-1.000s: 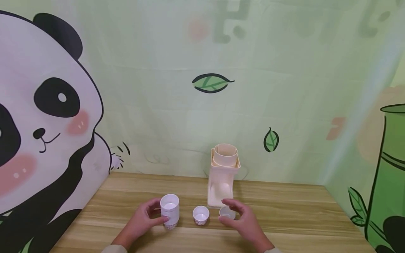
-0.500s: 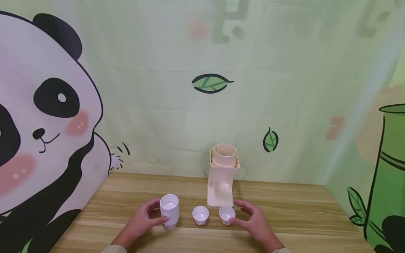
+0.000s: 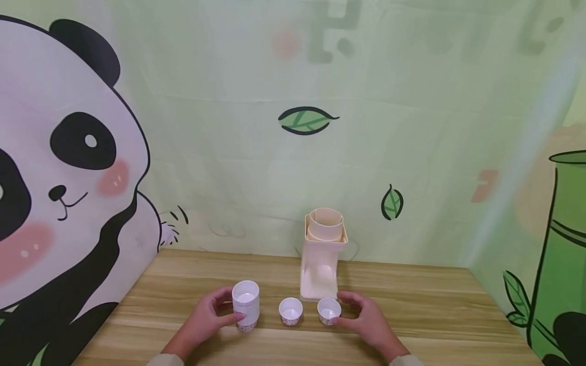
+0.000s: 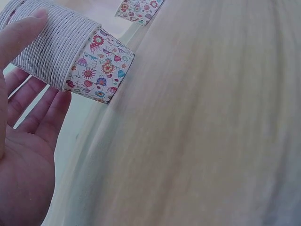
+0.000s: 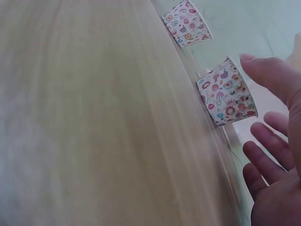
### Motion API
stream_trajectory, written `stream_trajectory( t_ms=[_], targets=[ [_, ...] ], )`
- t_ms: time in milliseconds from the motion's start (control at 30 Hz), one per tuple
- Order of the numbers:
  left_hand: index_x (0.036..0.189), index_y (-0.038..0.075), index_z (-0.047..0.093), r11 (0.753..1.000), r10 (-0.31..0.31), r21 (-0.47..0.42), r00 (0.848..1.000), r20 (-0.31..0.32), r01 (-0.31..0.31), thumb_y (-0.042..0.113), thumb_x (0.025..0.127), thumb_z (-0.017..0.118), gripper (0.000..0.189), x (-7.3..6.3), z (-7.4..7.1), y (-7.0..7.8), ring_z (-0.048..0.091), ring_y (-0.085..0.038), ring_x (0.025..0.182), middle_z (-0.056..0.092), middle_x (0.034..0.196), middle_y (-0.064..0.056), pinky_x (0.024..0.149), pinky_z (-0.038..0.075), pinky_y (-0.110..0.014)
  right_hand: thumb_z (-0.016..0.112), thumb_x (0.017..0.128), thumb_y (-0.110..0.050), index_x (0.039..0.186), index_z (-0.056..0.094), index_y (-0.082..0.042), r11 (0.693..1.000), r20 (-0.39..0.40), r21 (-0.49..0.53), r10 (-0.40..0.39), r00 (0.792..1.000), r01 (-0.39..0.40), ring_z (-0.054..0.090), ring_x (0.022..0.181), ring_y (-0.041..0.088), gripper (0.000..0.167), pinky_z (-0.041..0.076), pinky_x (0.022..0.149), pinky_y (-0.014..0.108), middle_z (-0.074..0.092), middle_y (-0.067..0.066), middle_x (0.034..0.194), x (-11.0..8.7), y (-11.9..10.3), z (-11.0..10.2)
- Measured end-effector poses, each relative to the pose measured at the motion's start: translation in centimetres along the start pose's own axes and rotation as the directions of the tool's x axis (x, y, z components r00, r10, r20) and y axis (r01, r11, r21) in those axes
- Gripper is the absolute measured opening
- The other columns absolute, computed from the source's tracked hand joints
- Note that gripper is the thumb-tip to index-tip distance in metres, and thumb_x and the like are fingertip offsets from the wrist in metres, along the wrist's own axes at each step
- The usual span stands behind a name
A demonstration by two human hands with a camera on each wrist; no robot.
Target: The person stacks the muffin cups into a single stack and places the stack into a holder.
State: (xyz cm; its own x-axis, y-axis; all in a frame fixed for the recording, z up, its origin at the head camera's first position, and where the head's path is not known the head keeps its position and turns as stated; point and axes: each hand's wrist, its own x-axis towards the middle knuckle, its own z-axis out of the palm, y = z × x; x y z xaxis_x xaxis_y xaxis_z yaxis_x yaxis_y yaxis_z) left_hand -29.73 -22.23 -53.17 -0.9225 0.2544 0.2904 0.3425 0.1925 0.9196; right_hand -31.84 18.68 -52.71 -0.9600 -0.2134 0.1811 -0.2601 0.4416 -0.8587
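Note:
A tall stack of nested paper cups [image 3: 245,305] stands upright on the left, its lowest cup printed with small colourful flowers. My left hand [image 3: 211,312] holds it, thumb across the near side and fingers behind, as the left wrist view shows on the ribbed rims [image 4: 56,44]. Two single paper cups stand to its right: a middle cup [image 3: 290,311] and a right cup [image 3: 328,311], both mouth up. My right hand [image 3: 368,317] is beside the right cup, thumb tip right at its near side. In the right wrist view its fingers [image 5: 268,141] are spread and loosely bent around nothing.
A pale pink holder [image 3: 319,274] with a round tube [image 3: 326,224] in its top stands behind the right cup. The wooden table [image 3: 412,300] meets a green cloth backdrop [image 3: 229,152] printed with a panda and leaves.
My right hand has drawn back to the right from over the right cup, which now shows fully. The left hand and the stack have stayed in place.

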Motion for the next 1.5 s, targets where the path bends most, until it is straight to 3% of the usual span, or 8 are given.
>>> stream_trajectory(
  t_ms=[300,533,1233,1500],
  targets=[
    [0.131,-0.006,0.058,1.000,-0.010,0.016,1.000,0.010,0.009,0.011,0.086,0.083,0.054,0.2,0.1,0.5,0.068,-0.010,0.109,0.068,0.123,-0.021,0.097,0.055,-0.021,0.093,0.075,-0.020,0.128,0.066,0.000,0.997,0.062,0.058,-0.060,0.996,0.057,0.067,0.113,0.026,0.063,0.054,0.093,0.024,0.072,0.015,0.123,0.3,0.1,0.1],
    [0.131,-0.008,0.058,1.000,0.010,-0.003,1.000,0.016,-0.010,0.009,0.085,0.082,0.054,0.1,0.1,0.6,0.067,-0.007,0.109,0.066,0.124,-0.028,0.097,0.055,-0.022,0.094,0.074,-0.022,0.124,0.069,-0.004,0.998,0.067,0.023,-0.062,0.996,0.061,0.066,0.107,0.017,0.059,0.053,0.091,0.023,0.073,0.010,0.118,0.3,-0.1,0.4],
    [0.131,-0.004,0.059,0.999,-0.032,0.011,0.999,0.016,0.032,0.012,0.084,0.084,0.056,0.1,0.0,0.1,0.067,-0.005,0.108,0.066,0.125,-0.024,0.098,0.054,-0.021,0.092,0.074,-0.016,0.120,0.069,-0.003,0.998,0.064,0.048,-0.035,0.997,0.032,0.067,0.109,0.025,0.053,0.054,0.092,0.027,0.073,0.009,0.116,0.4,-0.4,0.8],
    [0.131,-0.004,0.059,1.000,-0.024,0.001,0.999,0.020,0.024,0.011,0.084,0.084,0.055,0.1,-0.1,0.0,0.067,-0.004,0.109,0.066,0.125,-0.025,0.099,0.053,-0.020,0.093,0.074,-0.023,0.118,0.070,-0.007,0.997,0.047,0.038,-0.063,0.997,0.061,0.068,0.100,0.015,0.053,0.055,0.089,0.024,0.075,0.007,0.110,0.3,-1.3,1.3]
  ],
)
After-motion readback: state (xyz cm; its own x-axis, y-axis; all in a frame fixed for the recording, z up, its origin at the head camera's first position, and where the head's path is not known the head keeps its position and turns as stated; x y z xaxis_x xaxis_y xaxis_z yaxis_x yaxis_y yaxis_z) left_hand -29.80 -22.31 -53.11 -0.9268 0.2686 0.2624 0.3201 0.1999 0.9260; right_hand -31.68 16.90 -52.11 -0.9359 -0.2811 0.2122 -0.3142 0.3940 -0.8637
